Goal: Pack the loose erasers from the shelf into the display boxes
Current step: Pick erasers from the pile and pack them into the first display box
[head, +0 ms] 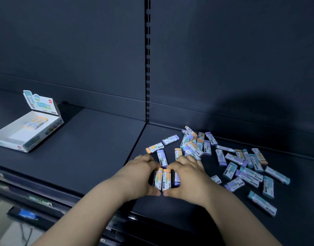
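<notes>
Both hands meet on the dark shelf point(99, 139) around a small row of erasers point(164, 179) standing side by side, orange-capped ones in the middle and a purple one at the right. My left hand point(143, 174) curls round the row's left side, my right hand point(186, 174) round its right side, thumbs nearly touching below. Several loose erasers point(241, 164) with orange, purple and teal ends lie scattered to the right and behind. A white display box point(9, 139) sits open at the far left, lid flap up, with a few erasers point(35, 123) at its back end.
The shelf's back panel rises behind, with a slotted upright point(147, 68) at the middle. A seam between two shelf boards runs toward my left hand. The shelf's front edge with price rails point(39, 199) lies below my forearms.
</notes>
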The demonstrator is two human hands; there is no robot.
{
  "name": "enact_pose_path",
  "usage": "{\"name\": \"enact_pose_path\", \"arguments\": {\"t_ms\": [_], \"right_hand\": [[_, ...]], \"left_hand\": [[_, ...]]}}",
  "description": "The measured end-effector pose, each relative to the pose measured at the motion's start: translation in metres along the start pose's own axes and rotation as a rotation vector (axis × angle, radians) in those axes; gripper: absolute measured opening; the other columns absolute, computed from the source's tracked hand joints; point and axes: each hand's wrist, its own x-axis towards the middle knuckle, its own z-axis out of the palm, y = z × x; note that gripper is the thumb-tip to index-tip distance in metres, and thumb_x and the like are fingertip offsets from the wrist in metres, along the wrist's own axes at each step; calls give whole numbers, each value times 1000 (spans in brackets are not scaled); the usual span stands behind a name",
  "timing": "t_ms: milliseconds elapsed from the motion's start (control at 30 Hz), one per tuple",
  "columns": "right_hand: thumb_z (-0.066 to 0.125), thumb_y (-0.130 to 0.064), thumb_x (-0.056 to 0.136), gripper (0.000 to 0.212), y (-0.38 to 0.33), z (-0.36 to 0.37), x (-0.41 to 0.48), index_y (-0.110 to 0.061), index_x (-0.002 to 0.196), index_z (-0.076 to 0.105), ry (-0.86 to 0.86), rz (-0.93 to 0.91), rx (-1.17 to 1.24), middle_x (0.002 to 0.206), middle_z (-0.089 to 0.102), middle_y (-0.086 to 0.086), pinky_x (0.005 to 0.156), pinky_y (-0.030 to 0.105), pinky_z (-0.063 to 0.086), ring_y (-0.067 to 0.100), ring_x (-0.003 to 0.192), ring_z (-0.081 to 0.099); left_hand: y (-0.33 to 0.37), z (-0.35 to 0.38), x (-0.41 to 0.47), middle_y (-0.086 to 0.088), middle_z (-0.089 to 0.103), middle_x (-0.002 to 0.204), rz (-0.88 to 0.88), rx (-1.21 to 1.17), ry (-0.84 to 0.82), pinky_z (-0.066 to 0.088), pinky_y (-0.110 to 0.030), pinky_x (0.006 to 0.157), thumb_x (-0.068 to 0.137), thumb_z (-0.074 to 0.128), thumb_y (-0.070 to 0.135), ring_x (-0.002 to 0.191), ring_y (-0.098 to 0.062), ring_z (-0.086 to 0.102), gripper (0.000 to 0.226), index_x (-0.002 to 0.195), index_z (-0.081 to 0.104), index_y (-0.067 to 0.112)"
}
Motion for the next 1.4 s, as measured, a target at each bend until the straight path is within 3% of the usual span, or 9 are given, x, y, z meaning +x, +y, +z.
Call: {"name": "enact_pose_path", "arguments": {"t_ms": [467, 900, 1067, 1200, 1400], "right_hand": [[75, -49, 66, 63, -71, 5, 47, -31, 121, 50, 133, 29, 204, 120, 43, -15, 99, 21, 27, 6, 114, 31], [76, -48, 64, 71, -197, 37, 120, -32, 126, 48, 288, 153, 291, 114, 38, -22, 98, 12, 23, -1, 112, 29], [77, -47, 64, 69, -217, 39, 123, -32, 125, 49, 280, 137, 306, 114, 39, -21, 96, 11, 24, -1, 112, 30], [76, -48, 64, 67, -218, 36, 125, -33, 124, 50, 262, 85, 311, 111, 37, -24, 92, 5, 24, -3, 109, 30], [78, -45, 64, 69, -216, 26, 132, -36, 125, 48, 220, 49, 363, 107, 31, -36, 90, 2, 23, -13, 107, 24]], "left_hand": [[-87, -32, -18, 11, 40, 127, 168, 34, 169, 27, -17, 102, 74, 69, 52, 119, -7, 36, 75, 138, 38, 29], [-229, -83, -51, 6, 53, 119, 269, 59, 226, 40, -30, 98, 66, 74, 53, 110, -16, 49, 71, 128, 54, 26], [-242, -80, -63, 6, 60, 99, 301, 74, 296, 53, -30, 78, 58, 68, 60, 87, -17, 60, 66, 113, 63, 24], [-241, -80, -66, 8, 60, 99, 292, 125, 376, 51, -27, 79, 63, 47, 67, 89, -12, 53, 64, 111, 63, 27], [-242, -97, -75, 9, 61, 102, 240, 145, 409, 49, -25, 82, 58, 67, 61, 94, -8, 44, 69, 116, 62, 23]]}}
